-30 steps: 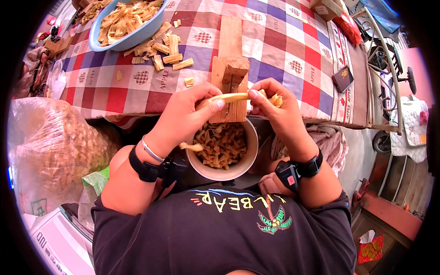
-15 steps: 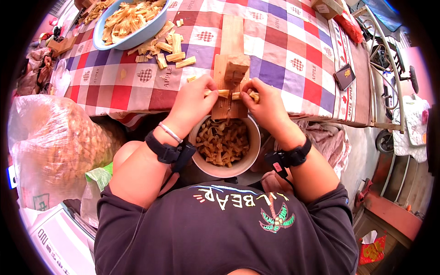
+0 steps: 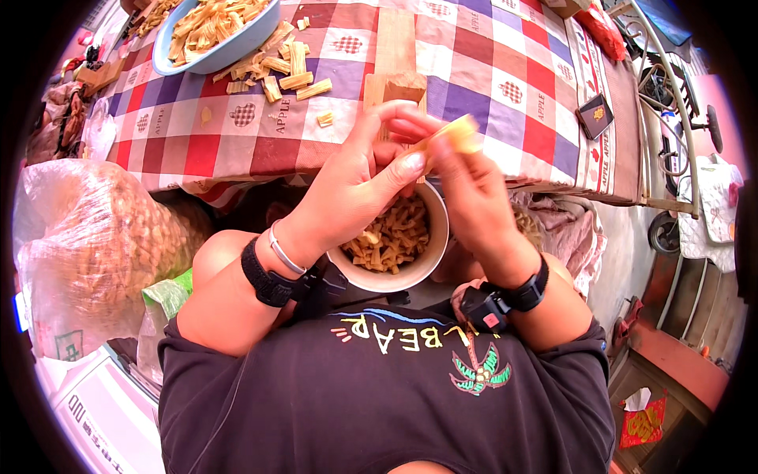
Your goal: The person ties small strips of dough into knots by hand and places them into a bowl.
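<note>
My two hands meet above the table's near edge, in front of a wooden board with an upright block [image 3: 404, 83]. A pale yellow, layered dried strip [image 3: 459, 136] slants up between them, its tip blurred by motion. My right hand [image 3: 476, 189] pinches it with bent fingers. My left hand [image 3: 351, 178] is curled, its thumb and fingers pressed against the strip's lower end. Partly hidden below the hands, a white pot [image 3: 437, 253] holds many short twisted yellow pieces [image 3: 387, 241].
A blue basin [image 3: 213, 59] of similar strips stands at the far left, with loose pieces [image 3: 296, 75] beside it on the checked tablecloth [image 3: 316, 142]. A dark, flat rectangular object [image 3: 594, 117] lies at the right. A large filled plastic bag [image 3: 103, 237] stands left of my legs.
Both hands have risen from the wooden board and come together. The short pieces at the board are no longer visible; a strip shows between my hands. The view has shifted slightly.
</note>
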Demonstrator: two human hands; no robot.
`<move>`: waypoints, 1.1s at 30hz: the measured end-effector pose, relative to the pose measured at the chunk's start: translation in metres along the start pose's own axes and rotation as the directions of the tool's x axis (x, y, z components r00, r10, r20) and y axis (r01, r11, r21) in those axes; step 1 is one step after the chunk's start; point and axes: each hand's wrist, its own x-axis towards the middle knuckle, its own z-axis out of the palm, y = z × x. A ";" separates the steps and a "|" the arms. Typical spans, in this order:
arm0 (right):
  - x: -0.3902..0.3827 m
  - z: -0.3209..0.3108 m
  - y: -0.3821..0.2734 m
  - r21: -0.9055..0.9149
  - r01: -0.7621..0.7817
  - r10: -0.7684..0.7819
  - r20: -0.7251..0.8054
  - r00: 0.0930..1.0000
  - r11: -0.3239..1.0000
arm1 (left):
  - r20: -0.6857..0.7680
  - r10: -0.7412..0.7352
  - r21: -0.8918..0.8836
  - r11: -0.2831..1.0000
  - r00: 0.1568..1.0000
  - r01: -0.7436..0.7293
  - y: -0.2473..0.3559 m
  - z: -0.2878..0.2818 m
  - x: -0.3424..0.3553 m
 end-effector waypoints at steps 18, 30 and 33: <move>-0.006 -0.026 -0.010 -0.167 -0.437 0.464 0.439 0.770 0.884 | 0.030 0.272 0.493 0.833 0.962 -0.251 0.006 -0.015 0.001; 0.004 -0.016 -0.002 -0.052 -0.157 0.161 0.103 0.982 0.986 | -0.073 -0.105 0.360 0.925 0.992 0.124 0.011 -0.009 -0.022; 0.003 -0.018 -0.008 0.061 -0.239 0.225 0.175 0.958 0.969 | -0.029 0.175 0.320 0.934 0.984 -0.157 -0.002 -0.029 -0.009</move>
